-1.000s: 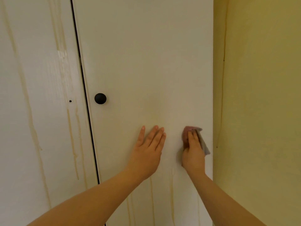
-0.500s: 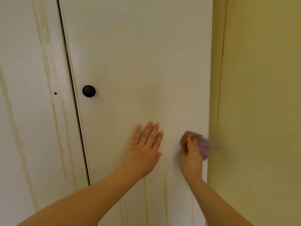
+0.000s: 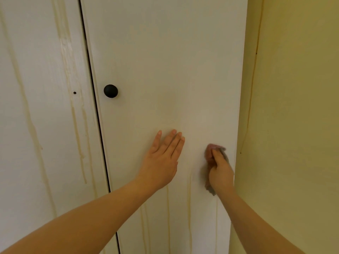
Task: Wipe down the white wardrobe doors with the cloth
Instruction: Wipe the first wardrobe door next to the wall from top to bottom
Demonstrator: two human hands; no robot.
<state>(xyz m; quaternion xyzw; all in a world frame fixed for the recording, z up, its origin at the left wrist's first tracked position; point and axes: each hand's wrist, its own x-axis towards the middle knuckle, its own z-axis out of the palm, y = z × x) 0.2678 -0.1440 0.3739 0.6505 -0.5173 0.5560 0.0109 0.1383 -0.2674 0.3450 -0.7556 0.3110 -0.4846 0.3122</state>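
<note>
1. Palm flat, fingers straight and together, the left hand (image 3: 161, 162) rests on the right wardrobe door (image 3: 165, 61).
2. Just right of it, apart, the right hand (image 3: 221, 171) grips a pink-grey cloth (image 3: 210, 153) against the same door, near its right edge (the cloth is blurred).
3. Yellowish drip streaks (image 3: 189, 208) run down below both hands, and also down the left wardrobe door (image 3: 36, 88).
4. Farther up, a black knob (image 3: 110, 91) sits beside the gap between the doors.
5. A yellow wall (image 3: 293, 107) stands right.
</note>
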